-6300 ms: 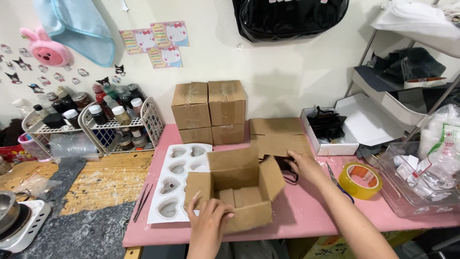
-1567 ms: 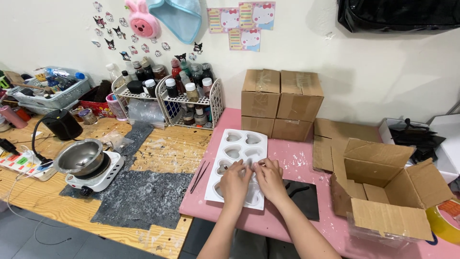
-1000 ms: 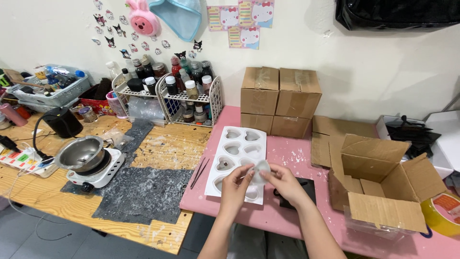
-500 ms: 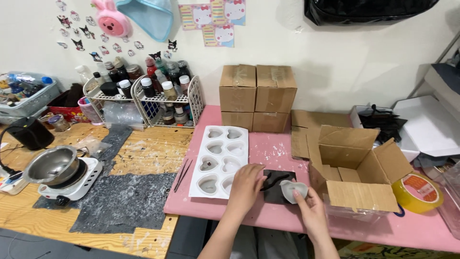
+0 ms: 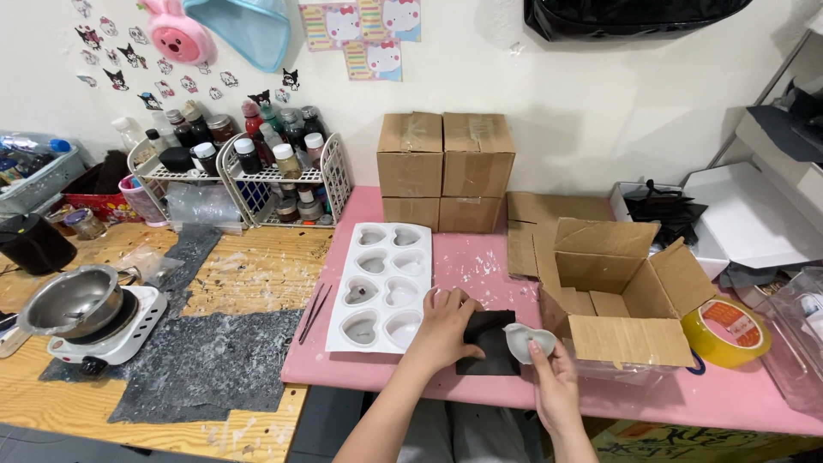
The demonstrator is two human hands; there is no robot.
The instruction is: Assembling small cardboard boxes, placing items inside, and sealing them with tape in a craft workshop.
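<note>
The right hand [image 5: 553,377] is gripping a small white heart-shaped piece [image 5: 525,340], pinched from below so it sits cupped and upright just past the near edge of the pink table [image 5: 737,390], between the black pouch and the open box. It looks smooth and a bit waxy, same heart outline as the mould cavities, so it reads like a cast piece. The left hand [image 5: 446,330] lies flat with fingers spread on a flat black pouch [image 5: 490,341], pressing it down rather than clutching it; the pouch looks thin and matte, lying square on the table. Just left of that hand is the white heart mould [image 5: 382,285], a soft-looking tray with two columns of heart pockets, some looking empty and some with a dark speck inside. A pair of thin dark tweezers [image 5: 310,314] lies at the mould's left edge. To the right an open cardboard box [image 5: 619,300] stands with flaps splayed, rough brown corrugate, close enough to reach. Further right is a roll of yellowish tape [image 5: 725,330]. Far back, sealed cardboard boxes [image 5: 446,167] are stacked against the wall, with a white wire rack of bottles [image 5: 249,176] to their left.
</note>
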